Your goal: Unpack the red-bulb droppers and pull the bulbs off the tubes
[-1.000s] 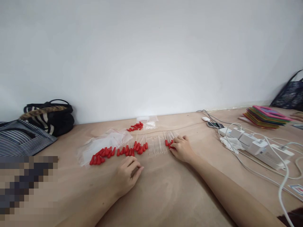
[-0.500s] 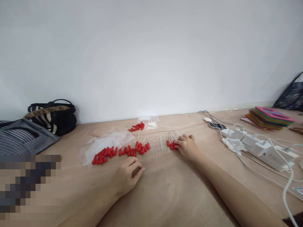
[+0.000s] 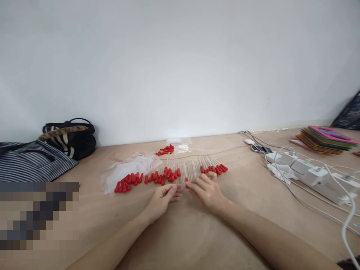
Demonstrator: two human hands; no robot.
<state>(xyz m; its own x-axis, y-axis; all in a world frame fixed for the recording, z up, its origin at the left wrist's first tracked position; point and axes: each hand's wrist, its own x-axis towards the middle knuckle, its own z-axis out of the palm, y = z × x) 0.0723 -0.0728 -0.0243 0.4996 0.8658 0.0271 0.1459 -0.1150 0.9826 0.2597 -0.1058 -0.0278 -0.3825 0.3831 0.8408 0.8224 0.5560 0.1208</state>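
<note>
A row of thin clear tubes [image 3: 189, 171] lies across the brown table [image 3: 197, 232], with loose red caps [image 3: 132, 180] to the left and capped tubes [image 3: 216, 168] at the right end. My two hands meet just in front of the row. My left hand [image 3: 164, 197] has its fingers curled together, and what they pinch is too small to make out. My right hand [image 3: 206, 190] pinches a small red cap [image 3: 187, 184] at its fingertips, close to the left hand's fingers.
Clear plastic bags [image 3: 126, 168] lie left of the caps, and another small pile of red caps [image 3: 166, 150] sits behind. A black striped bag [image 3: 70, 137] and striped cloth [image 3: 30, 163] are at left. Power strips with white cables [image 3: 312, 174], a phone [image 3: 260, 149] and coloured sheets [image 3: 326, 139] are at right.
My right hand left the capped tubes at the right end and came back to the middle. My left hand moved forward and right to meet it. The view shifted slightly.
</note>
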